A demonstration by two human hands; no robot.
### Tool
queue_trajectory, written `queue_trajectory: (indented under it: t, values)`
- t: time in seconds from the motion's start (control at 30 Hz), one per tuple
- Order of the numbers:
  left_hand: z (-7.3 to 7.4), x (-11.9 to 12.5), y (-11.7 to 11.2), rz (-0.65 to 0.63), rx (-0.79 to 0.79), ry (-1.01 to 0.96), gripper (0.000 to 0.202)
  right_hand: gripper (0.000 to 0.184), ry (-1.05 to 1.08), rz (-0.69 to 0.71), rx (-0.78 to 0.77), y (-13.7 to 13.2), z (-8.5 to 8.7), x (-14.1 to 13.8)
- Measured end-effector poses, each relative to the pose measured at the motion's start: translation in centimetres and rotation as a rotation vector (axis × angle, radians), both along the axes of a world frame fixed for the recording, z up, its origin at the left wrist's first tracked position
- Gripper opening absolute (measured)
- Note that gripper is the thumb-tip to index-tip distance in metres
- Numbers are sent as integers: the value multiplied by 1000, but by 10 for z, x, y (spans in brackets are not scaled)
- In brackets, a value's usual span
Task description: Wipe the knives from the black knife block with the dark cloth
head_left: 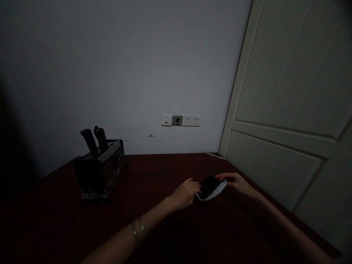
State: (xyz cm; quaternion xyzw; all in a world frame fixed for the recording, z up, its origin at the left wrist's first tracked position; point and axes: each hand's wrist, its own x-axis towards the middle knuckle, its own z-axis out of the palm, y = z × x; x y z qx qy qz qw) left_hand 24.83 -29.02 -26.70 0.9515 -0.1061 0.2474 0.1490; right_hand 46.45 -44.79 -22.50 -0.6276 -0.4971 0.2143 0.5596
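A small black-and-white item (217, 191), dark on top with a white lower edge, is between my hands just over the table. It looks like soft cloth, but the dim light hides its exact kind. My left hand (185, 193) grips its left end with bent fingers. At the other end, my right hand (235, 182) pinches the upper right corner between thumb and fingers. Two thin bracelets (138, 230) circle my left wrist.
Dark red table (154, 167) meets the pale wall behind. On its left stands a black rack (100, 168) with two dark handles sticking up. Sockets (191, 121) sit on the wall. A white panelled door (275, 146) borders the right side.
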Motion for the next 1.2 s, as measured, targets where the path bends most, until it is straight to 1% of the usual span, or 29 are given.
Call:
queue_trajectory:
  t: [0.07, 0.1, 0.17, 0.23, 0.33, 0.4, 0.47, 0.57, 0.63, 0.7, 0.77, 0.8, 0.9, 1.0, 1.07, 1.17, 1.2]
  values:
    - [-14, 13, -21, -122, 232, 90, 27, 8, 5, -20, -52, -31, -16, 13]
    - [-20, 19, -29, -160, 309, 123, 26, 10, 23, -41, -72, -47, -25, 19]
    - [-29, 28, -43, -210, 397, 164, 28, 10, 15, -94, -85, -77, -42, 27]
    - [-34, 33, -53, -254, 424, 185, 33, 8, -81, -129, -128, -105, -57, 34]
    - [-34, 34, -62, -307, 390, 202, 39, 1, -268, -124, -220, -138, -73, 43]
    - [-32, 32, -65, -329, 342, 217, 43, 10, -372, -104, -247, -149, -78, 47]
    - [-32, 29, -67, -344, 295, 230, 48, 18, -452, -91, -251, -152, -80, 47]
    - [-31, 26, -71, -336, 249, 238, 51, 29, -584, -167, -252, -142, -81, 37]
    - [-28, 24, -74, -325, 237, 243, 51, 36, -712, -228, -285, -132, -82, 27]
    - [-23, 21, -76, -330, 237, 249, 53, 43, -845, -209, -340, -125, -84, 17]
    - [-13, 15, -78, -348, 249, 238, 55, 47, -950, -146, -372, -119, -88, 11]
    - [-7, 10, -79, -347, 255, 223, 54, 47, -984, -130, -363, -116, -89, 9]
    - [14, -10, -73, -286, 256, 161, 50, 49, -993, -173, -265, -99, -88, 1]
    - [37, -39, -53, -193, 217, 77, 54, 52, -856, -214, -197, -63, -81, -22]
    - [53, -65, -33, -122, 177, -26, 56, 53, -730, -186, -174, -29, -71, -49]
    - [83, -112, 4, -3, 151, -238, 50, 53, -575, -58, -126, 30, -50, -104]
    - [95, -130, 17, 59, 159, -302, 47, 55, -536, -14, -114, 49, -42, -124]
